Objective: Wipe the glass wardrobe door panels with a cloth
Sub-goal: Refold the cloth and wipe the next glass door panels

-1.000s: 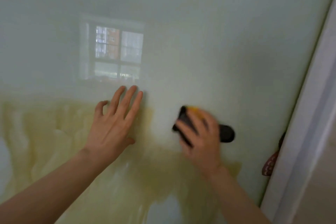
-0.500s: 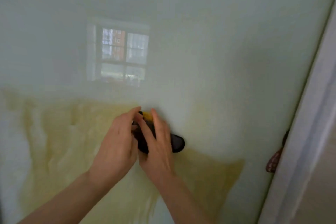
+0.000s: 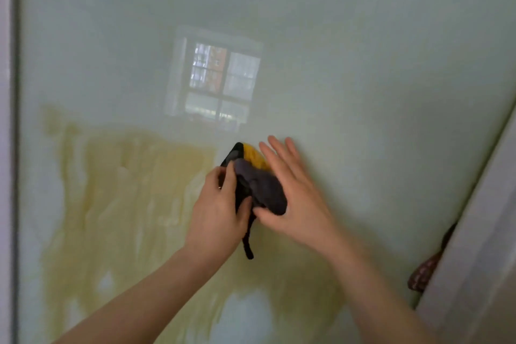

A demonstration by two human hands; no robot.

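A pale green glass door panel [image 3: 363, 78] fills the view, reflecting a window and yellow curtains. A dark grey and black cloth [image 3: 261, 190] with a yellow patch at its top is held against the glass near the middle. My left hand [image 3: 217, 209] pinches the cloth's left edge between thumb and fingers. My right hand [image 3: 296, 193] lies against the cloth's right side with fingers stretched upward and thumb under the fabric. A black strip of the cloth hangs down below both hands.
A white door frame [image 3: 480, 232] runs diagonally down the right edge, with a brown object [image 3: 424, 274] peeking from behind it. A grey vertical frame strip [image 3: 12, 148] borders the panel on the left.
My right hand slid the cloth left from the right part of the glass to meet my left hand. My left hand came off the glass and took hold of the cloth; both now handle it.
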